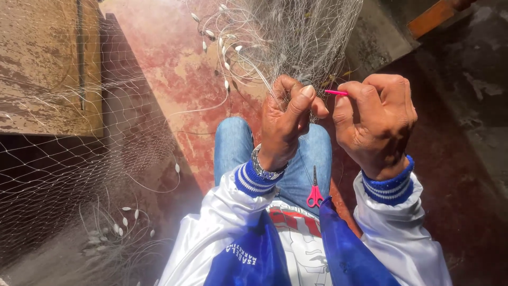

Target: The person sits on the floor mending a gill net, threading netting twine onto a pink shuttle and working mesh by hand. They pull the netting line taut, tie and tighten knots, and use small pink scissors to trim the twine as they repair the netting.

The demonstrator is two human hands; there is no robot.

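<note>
A fine grey fishing net (296, 37) hangs in a bunch in front of me. My left hand (286, 119) pinches a fold of this net between thumb and fingers. Beside it, my right hand (375, 119) is closed around a thin pink netting needle (335, 92) whose tip points toward the left hand. Small pink-handled scissors (315, 190) lie on my lap, on blue jeans (235, 143). Both wrists show blue striped cuffs of a white jacket, and a metal watch sits on the left wrist.
More net (69, 159) spreads across the left, with small white floats (124, 217) on looped line near the floor and others higher up (225, 53). Worn red-brown floor (174, 69) lies ahead. A weathered board (47, 63) stands at left; a concrete ledge (465, 79) at right.
</note>
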